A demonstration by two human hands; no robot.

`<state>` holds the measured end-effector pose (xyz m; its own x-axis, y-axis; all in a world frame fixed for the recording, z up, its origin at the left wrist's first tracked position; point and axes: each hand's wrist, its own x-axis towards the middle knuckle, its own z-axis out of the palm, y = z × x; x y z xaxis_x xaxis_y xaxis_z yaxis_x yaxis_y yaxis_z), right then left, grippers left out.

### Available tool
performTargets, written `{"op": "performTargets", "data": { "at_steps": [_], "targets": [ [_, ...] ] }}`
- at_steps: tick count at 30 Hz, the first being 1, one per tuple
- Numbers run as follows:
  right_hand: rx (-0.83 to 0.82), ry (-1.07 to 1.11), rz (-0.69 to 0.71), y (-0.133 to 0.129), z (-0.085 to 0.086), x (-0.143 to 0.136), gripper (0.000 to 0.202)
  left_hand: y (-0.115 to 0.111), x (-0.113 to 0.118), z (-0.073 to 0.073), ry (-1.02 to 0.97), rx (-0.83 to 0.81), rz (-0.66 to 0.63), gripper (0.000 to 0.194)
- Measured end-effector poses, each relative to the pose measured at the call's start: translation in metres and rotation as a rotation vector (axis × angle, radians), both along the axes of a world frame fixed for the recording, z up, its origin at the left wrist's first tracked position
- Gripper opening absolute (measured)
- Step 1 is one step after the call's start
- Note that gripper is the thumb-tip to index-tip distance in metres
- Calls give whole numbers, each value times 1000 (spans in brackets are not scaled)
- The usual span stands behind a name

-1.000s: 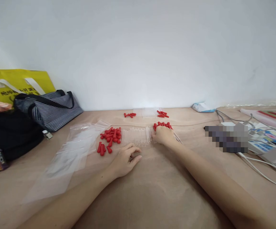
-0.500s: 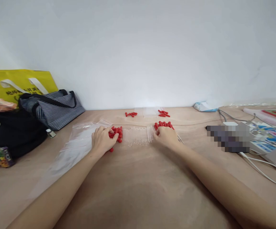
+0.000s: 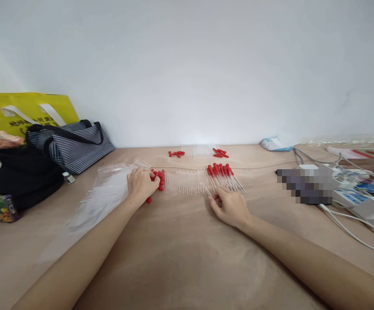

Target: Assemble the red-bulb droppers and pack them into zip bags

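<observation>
My left hand (image 3: pixel 140 186) rests at a pile of red rubber bulbs (image 3: pixel 161 178), thumb and fingers curled in among them. What its fingertips hold, if anything, is hidden. A row of thin clear dropper tubes (image 3: pixel 186 181) lies side by side between my hands. My right hand (image 3: pixel 230 206) is closed in a pinch on one slim glass tube (image 3: pixel 207 189), which slants up and left from the fingers near the row's right end. Just beyond that hand lie several droppers fitted with red bulbs (image 3: pixel 221 169), their tubes pointing toward me.
Against the wall are loose red bulbs (image 3: pixel 176 153), more clear tubes (image 3: pixel 202 151) and a red-tipped group (image 3: pixel 220 153). Clear plastic bags (image 3: pixel 93 206) lie left, near a striped bag (image 3: pixel 77 148) and small bottle (image 3: pixel 68 178). Right are a power strip (image 3: pixel 351 199) and white cables (image 3: pixel 364 232).
My right hand has drawn back toward me from the red-bulbed droppers, uncovering their tubes, and now shows a clear tube in its pinch. My left hand stays at the red bulbs.
</observation>
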<state>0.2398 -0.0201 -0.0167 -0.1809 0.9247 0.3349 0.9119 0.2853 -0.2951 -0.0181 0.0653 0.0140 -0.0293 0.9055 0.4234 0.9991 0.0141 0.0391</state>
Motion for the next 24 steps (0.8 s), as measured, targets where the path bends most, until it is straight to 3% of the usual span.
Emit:
{"op": "performTargets", "data": {
  "at_steps": [4,7,9,11,15,18,24],
  "targets": [
    [4,99,76,3,-6,1,15,-12,6,5,-110,123,-75,17],
    [40,189,133,7,-11,3,12,-38,19,4,-197,178,-348,13],
    [49,225,161,9,-14,4,10,-57,31,-1,-238,52,-607,10],
    [34,247,204,9,-15,5,10,-71,40,-8,-296,-115,-749,8],
    [-13,265,326,7,-12,3,17,-74,47,-19,-406,-281,-811,8],
    [-32,271,424,3,-7,0,24,-68,46,-20,-432,-295,-819,17],
    [-34,283,513,3,-6,-6,25,-69,44,-17,-416,-307,-881,16]
  ]
}}
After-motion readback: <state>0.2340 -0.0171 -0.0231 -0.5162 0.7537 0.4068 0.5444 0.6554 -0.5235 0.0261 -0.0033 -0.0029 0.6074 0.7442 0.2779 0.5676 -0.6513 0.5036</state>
